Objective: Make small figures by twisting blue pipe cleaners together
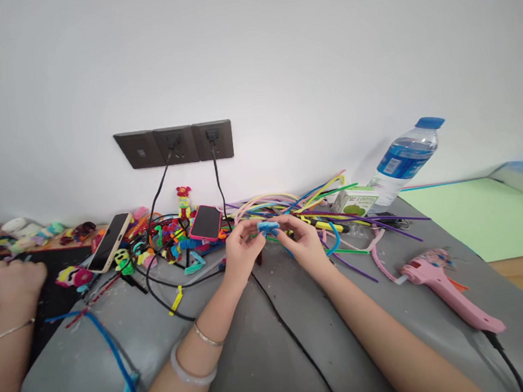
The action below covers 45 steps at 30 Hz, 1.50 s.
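Observation:
My left hand (242, 248) and my right hand (301, 242) meet above the grey table cover (261, 359). Both pinch a small blue fuzzy piece (269, 226), seemingly a bent pipe cleaner, held between their fingertips. My left wrist carries a thin bangle and a pale bracelet. A pile of coloured pipe cleaners (300, 201) lies just behind my hands.
A pink glue gun (446, 285) lies at the right, its black cord trailing off. A water bottle (403, 161) and a small green carton (354, 201) stand behind. Two phones (205, 222) charge from wall sockets (174, 145). Another person's hand (13, 281) works at the left.

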Tool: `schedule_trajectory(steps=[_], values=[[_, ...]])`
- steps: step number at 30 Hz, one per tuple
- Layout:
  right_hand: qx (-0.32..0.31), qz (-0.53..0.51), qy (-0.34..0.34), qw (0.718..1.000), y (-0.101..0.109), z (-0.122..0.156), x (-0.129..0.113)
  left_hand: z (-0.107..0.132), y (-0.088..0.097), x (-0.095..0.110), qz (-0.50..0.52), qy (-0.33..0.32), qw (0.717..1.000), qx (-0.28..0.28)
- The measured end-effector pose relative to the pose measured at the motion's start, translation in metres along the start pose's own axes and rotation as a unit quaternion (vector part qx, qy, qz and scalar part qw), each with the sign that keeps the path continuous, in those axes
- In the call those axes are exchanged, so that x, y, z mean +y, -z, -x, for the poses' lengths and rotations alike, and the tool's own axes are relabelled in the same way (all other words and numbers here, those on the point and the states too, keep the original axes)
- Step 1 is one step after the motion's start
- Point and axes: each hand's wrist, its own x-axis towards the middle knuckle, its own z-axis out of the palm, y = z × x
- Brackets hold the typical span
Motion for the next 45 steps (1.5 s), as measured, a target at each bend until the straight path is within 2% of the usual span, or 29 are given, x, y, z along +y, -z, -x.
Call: schedule_trajectory(steps=[19, 30, 33, 40, 45], values=[[-0.006, -0.005, -0.004, 1.000, -0.0012, -0.0004, -0.0020, -0.0003, 0.0008, -0.0038, -0.010, 0.007, 1.000, 0.003], [0.007, -0.016, -0.003, 1.000, -0.0017, 0.0001, 0.0019, -0.0021, 0.0031, -0.0016, 0.020, 0.010, 0.999, -0.034], [0.010, -0.022, -0.001, 1.000, -0.0024, 0.0004, 0.0029, -0.0021, 0.0033, -0.0040, 0.022, 0.009, 0.999, -0.024], [-0.018, -0.056, -0.004, 0.998, -0.0021, 0.0007, 0.0000, -0.0024, 0.0028, -0.0048, 0.064, 0.051, 0.996, 0.021], [-0.007, -0.073, -0.015, 0.997, -0.0023, -0.0004, -0.0027, -0.0027, 0.0037, -0.0049, 0.033, 0.020, 0.999, 0.012]])
